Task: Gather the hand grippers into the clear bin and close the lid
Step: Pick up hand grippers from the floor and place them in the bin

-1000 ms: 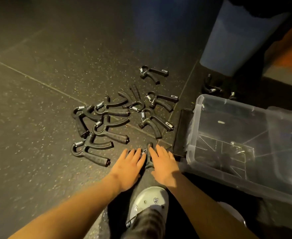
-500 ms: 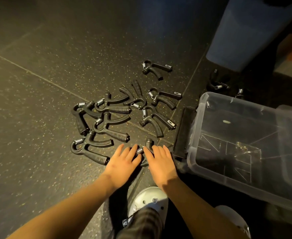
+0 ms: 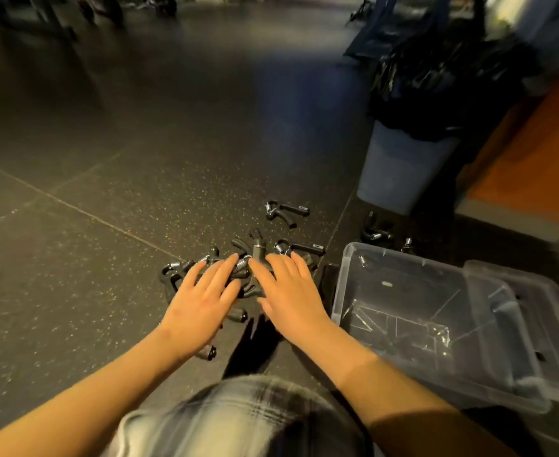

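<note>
Both our hands, left hand (image 3: 202,301) and right hand (image 3: 288,291), lie flat with each grip open, fingers spread over the grippers (image 3: 242,268) heaped on the dark speckled floor (image 3: 90,199). Just right stands the clear bin (image 3: 403,311), lid (image 3: 528,328) off. Beyond, one gripper (image 3: 286,212) lies apart, near a blue trash can (image 3: 400,169).

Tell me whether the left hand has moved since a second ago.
Yes. The left hand has gone forward over the pile of hand grippers, level with the clear bin's near-left corner earlier, now further along its side.
</note>
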